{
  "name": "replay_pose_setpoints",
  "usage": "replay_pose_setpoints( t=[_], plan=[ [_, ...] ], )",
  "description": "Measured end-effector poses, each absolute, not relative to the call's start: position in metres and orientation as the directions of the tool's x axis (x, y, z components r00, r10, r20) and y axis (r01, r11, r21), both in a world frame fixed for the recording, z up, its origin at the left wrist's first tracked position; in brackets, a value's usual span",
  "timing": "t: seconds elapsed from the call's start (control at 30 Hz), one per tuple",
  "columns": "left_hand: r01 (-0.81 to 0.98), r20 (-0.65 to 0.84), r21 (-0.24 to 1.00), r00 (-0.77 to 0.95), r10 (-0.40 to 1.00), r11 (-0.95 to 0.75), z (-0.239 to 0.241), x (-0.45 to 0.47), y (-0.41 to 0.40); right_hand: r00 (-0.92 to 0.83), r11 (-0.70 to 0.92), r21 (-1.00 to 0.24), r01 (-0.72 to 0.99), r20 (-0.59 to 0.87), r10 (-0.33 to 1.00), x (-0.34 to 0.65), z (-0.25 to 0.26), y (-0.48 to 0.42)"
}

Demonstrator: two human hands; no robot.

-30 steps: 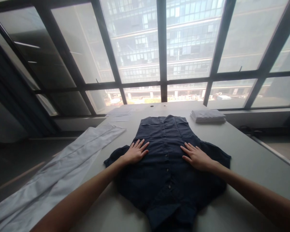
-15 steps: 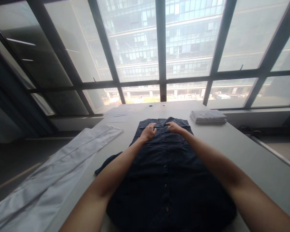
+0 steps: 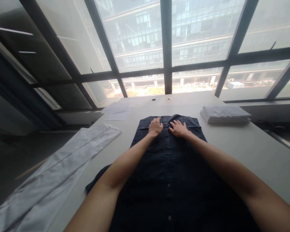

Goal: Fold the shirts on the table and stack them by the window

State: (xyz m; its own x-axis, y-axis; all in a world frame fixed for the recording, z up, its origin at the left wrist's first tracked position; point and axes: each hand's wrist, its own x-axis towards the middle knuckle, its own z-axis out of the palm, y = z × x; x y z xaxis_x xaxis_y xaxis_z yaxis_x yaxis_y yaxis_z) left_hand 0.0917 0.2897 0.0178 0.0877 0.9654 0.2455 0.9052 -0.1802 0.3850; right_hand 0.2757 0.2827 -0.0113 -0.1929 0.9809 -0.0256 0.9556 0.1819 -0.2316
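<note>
A dark navy button-up shirt (image 3: pixel 159 154) lies front side up, its row of buttons running down the middle toward me. My left hand (image 3: pixel 156 127) rests on its far part, just left of the button strip, fingers slightly bent and apart. To the right of the strip, my right hand (image 3: pixel 178 128) presses on the cloth with its fingers spread. A fold of cloth is raised near the right fingertips. On the left, a bit of the dark fabric sticks out from under my left forearm.
Under the shirt is a white table (image 3: pixel 135 111). A white garment (image 3: pixel 60 170) lies along its left edge, partly hanging over. Sheets of paper (image 3: pixel 117 115) lie at the far left. Folded white cloths (image 3: pixel 226 114) are stacked at the right. Large windows rise behind.
My right hand has gone from bunched fingers at the far edge to spread fingers on the cloth. The left hand has shifted closer to the button strip. The view has moved in closer.
</note>
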Motion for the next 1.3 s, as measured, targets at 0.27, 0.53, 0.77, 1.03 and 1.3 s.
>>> replay_pose_setpoints(
  t=[0.27, 0.53, 0.77, 1.03, 1.3],
  plan=[
    [0.908, 0.066, 0.419, -0.053, 0.996, 0.021, 0.015, 0.139, 0.371, -0.133, 0.178, -0.232, 0.956, 0.199, 0.971, 0.272, -0.009, 0.293],
    [0.874, 0.100, 0.484, -0.104, 0.990, 0.042, 0.015, 0.122, 0.372, -0.167, 0.205, -0.305, 0.930, 0.146, 0.975, 0.275, -0.020, 0.305],
    [0.857, 0.293, 0.472, 0.070, 0.953, -0.208, 0.015, 0.137, 0.354, -0.274, 0.271, -0.334, 0.903, 0.037, 0.961, 0.278, -0.013, 0.311],
    [0.850, 0.238, 0.405, 0.257, 0.936, -0.337, -0.007, 0.116, 0.335, -0.098, 0.182, -0.344, 0.921, 0.248, 0.964, 0.279, -0.017, 0.304],
    [0.891, 0.041, 0.293, 0.352, 0.935, -0.347, -0.017, 0.113, 0.336, -0.206, 0.207, -0.405, 0.891, 0.045, 0.977, 0.322, -0.018, 0.332]
  ],
)
